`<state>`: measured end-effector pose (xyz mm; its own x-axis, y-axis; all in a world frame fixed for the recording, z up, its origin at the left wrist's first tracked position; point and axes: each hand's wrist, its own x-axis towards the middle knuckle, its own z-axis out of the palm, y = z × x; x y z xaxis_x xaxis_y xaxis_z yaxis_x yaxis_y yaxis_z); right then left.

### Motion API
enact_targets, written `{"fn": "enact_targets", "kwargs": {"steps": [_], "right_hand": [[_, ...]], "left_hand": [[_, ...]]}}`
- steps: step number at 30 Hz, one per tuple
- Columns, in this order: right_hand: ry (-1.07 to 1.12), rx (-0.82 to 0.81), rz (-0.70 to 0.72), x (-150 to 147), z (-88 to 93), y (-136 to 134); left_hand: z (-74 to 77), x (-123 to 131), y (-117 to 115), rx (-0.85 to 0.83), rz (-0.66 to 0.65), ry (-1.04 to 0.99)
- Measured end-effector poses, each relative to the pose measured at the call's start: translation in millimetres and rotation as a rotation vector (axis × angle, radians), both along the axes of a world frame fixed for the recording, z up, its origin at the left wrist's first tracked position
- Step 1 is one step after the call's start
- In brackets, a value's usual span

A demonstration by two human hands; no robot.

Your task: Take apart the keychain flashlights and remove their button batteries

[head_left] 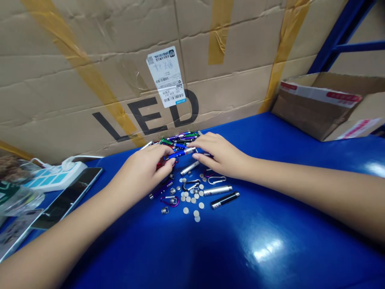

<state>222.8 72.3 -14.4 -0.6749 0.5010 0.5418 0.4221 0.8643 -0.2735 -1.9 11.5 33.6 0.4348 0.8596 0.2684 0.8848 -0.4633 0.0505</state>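
My left hand point(150, 166) pinches a blue penlight point(181, 153) by one end between thumb and fingers. Around the other end of that penlight, my right hand point(218, 154) has its thumb and fingers closed in. Below the hands lie a silver penlight point(217, 190), a black penlight point(225, 200) and a purple penlight point(161, 189). Several button cells point(192, 198) are scattered between them. A black carabiner point(191, 184), a silver carabiner point(217, 180) and a purple carabiner point(170, 201) are close by, with small metal caps point(165, 210). Behind the hands is a pile of coloured penlights point(180, 138), partly hidden.
A big cardboard box point(234, 92) marked LED walls off the back of the blue table point(228, 249). An open carton point(313, 104) stands at the back right. On the left are a white power strip point(58, 176), a phone point(70, 196) and a plastic bag point(21, 200).
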Motion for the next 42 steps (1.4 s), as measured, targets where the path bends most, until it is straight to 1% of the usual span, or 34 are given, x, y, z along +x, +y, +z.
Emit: {"fn": "enact_targets", "kwargs": {"steps": [3,5,6,9,12,15,17,21,25,28,30,32,33,34,35,36,38,40,42], "right_hand": [[0.088,-0.120,0.110,-1.9,2.3,-6.7],[0.101,-0.173,0.126,-4.0,3.7,-12.9],[0.084,-0.172,0.132,-5.2,4.1,-16.2],[-0.015,-0.074,0.147,-8.4,4.7,-24.8],[-0.115,0.069,0.089,-10.0,5.0,-30.4],[-0.180,0.162,0.055,-10.1,5.8,-33.8],[-0.201,0.170,0.056,-10.0,6.3,-35.4],[-0.267,0.166,0.053,-9.8,6.5,-37.7],[-0.311,0.208,0.039,-9.4,8.2,-39.2],[-0.375,0.295,0.009,-8.8,11.4,-40.2],[-0.402,0.398,-0.004,-8.3,14.0,-40.8],[-0.412,0.494,-0.003,-7.7,16.3,-40.9],[-0.418,0.521,-0.002,-7.5,17.1,-40.7],[-0.425,0.526,-0.003,-7.3,17.6,-40.3],[-0.433,0.508,-0.008,-7.3,17.7,-39.6],[-0.446,0.466,-0.020,-7.3,17.3,-38.7],[-0.473,0.358,-0.044,-7.5,15.4,-36.6],[-0.496,0.291,-0.055,-7.3,12.7,-34.9],[-0.513,0.307,-0.038,-6.7,10.1,-34.2]], "left_hand": [[-0.6,-3.8,-18.5,0.072,-0.039,-0.041],[-3.7,-5.9,-28.1,0.143,-0.074,-0.071],[-5.5,-6.7,-31.4,0.176,-0.093,-0.084],[-10.9,-9.1,-35.3,0.238,-0.151,-0.091],[-17.2,-11.9,-33.3,0.266,-0.200,-0.039],[-24.5,-14.2,-31.4,0.255,-0.224,0.011],[-28.5,-14.5,-31.8,0.217,-0.220,0.024],[-30.7,-11.8,-35.8,0.067,-0.181,-0.022],[-26.7,-7.5,-38.9,-0.092,-0.143,-0.202],[-25.9,-5.5,-40.1,-0.220,-0.109,-0.364],[-27.9,-4.8,-41.0,-0.377,-0.065,-0.548],[-30.3,-4.4,-41.9,-0.586,-0.031,-0.748],[-31.0,-4.2,-42.3,-0.671,-0.018,-0.814],[-31.0,-4.1,-42.7,-0.710,-0.006,-0.839],[-30.4,-4.1,-43.0,-0.695,0.005,-0.821],[-29.3,-4.1,-43.1,-0.632,0.014,-0.771],[-26.3,-3.9,-42.9,-0.411,0.013,-0.618],[-23.2,-3.3,-42.4,-0.226,-0.029,-0.456],[-20.6,-2.1,-41.9,-0.170,-0.063,-0.351]]}}
